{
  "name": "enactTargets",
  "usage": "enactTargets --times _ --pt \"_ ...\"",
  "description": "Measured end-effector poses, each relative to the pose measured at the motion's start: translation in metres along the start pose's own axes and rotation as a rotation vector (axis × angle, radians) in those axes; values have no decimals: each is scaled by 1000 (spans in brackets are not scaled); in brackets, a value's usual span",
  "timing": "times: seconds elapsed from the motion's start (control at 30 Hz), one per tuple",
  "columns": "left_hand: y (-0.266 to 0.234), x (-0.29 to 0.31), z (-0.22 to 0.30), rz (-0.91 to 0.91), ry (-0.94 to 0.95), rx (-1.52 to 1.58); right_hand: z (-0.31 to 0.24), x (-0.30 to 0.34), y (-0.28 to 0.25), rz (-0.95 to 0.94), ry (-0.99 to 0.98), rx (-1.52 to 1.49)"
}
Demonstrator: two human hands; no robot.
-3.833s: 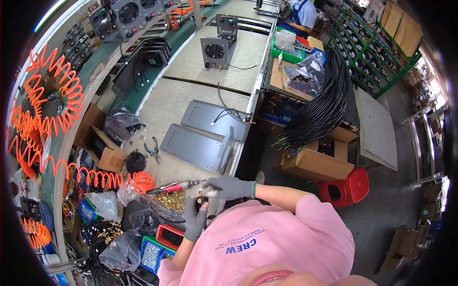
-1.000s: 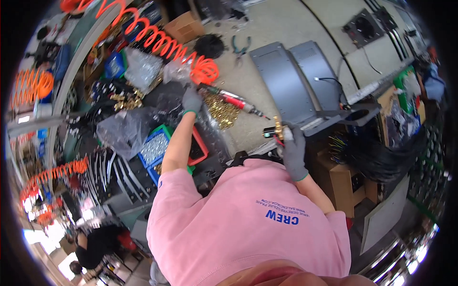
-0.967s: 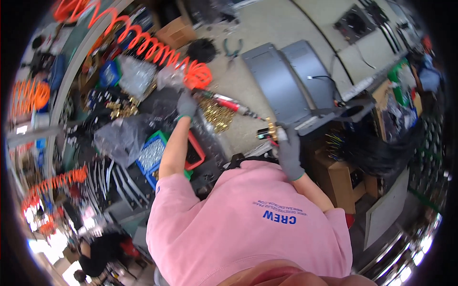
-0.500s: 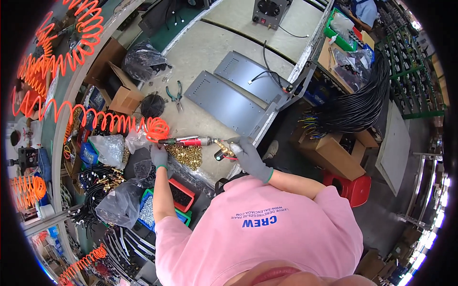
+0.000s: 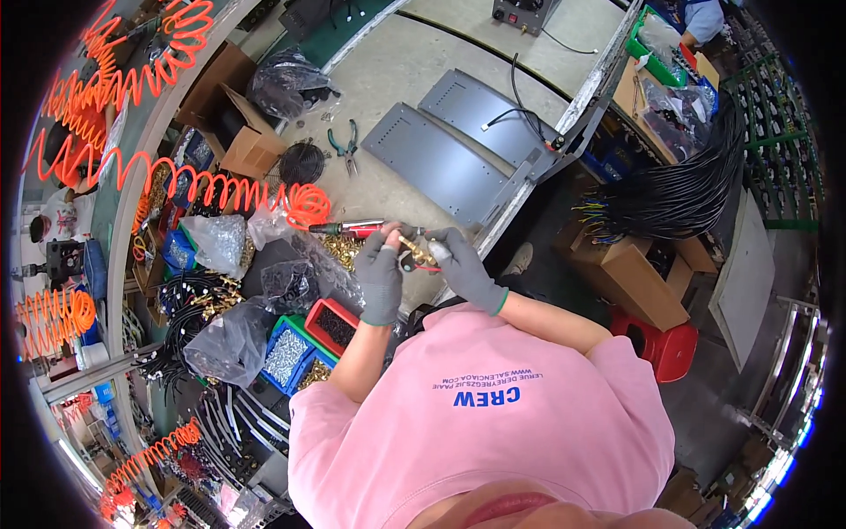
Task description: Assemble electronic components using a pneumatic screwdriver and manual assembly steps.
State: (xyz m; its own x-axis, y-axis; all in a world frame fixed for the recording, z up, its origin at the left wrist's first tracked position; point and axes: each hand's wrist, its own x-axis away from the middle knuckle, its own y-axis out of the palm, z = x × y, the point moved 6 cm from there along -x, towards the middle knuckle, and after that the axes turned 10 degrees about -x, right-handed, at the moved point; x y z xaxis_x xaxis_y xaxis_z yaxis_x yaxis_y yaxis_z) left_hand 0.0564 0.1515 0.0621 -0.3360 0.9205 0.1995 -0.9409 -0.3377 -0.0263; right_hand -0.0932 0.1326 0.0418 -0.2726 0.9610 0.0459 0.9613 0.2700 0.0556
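A brass fitting (image 5: 408,244) with a dark round part and a red piece is between my hands over the near side of the bench. My right hand (image 5: 465,271), in a grey glove, grips it from the right. Fingers pinched, my left hand (image 5: 381,280), gloved with bare fingertips, holds the fitting's left end. Right behind my fingers lies a red and silver air screwdriver (image 5: 359,231), its far end partly hidden by my hands. A pile of small brass fittings (image 5: 340,252) lies beside my left hand, partly covered by it.
Two grey metal panels (image 5: 434,164), pliers (image 5: 349,150) and a black fan guard (image 5: 302,164) lie farther back. An orange coiled hose (image 5: 308,204) reaches the screwdriver. Left are a blue bin of screws (image 5: 287,354), a red bin (image 5: 333,326) and plastic bags. A carton (image 5: 630,278) with black cables stands right.
My left hand has come right, from beside the hose to the brass fitting, and now pinches it. My right hand still grips the fitting. The whole view has shifted slightly.
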Motion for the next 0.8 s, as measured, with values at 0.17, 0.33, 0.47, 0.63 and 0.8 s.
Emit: enactTargets --times 0.17,0.33,0.47,0.63,0.8 --pt "10 9 4 -3 -33 116 1 3 -6 23 -21 -1" --pt "16 15 22 -29 51 -71 -5 5 -12 60 -12 -14" --pt "15 20 13 -1 4 -42 -10 8 -10 93 -15 17" --pt "17 21 -2 -64 -31 254 1 11 -5 92 12 -31" --pt "19 31 -8 -26 -56 258 -4 11 1 83 -53 5"
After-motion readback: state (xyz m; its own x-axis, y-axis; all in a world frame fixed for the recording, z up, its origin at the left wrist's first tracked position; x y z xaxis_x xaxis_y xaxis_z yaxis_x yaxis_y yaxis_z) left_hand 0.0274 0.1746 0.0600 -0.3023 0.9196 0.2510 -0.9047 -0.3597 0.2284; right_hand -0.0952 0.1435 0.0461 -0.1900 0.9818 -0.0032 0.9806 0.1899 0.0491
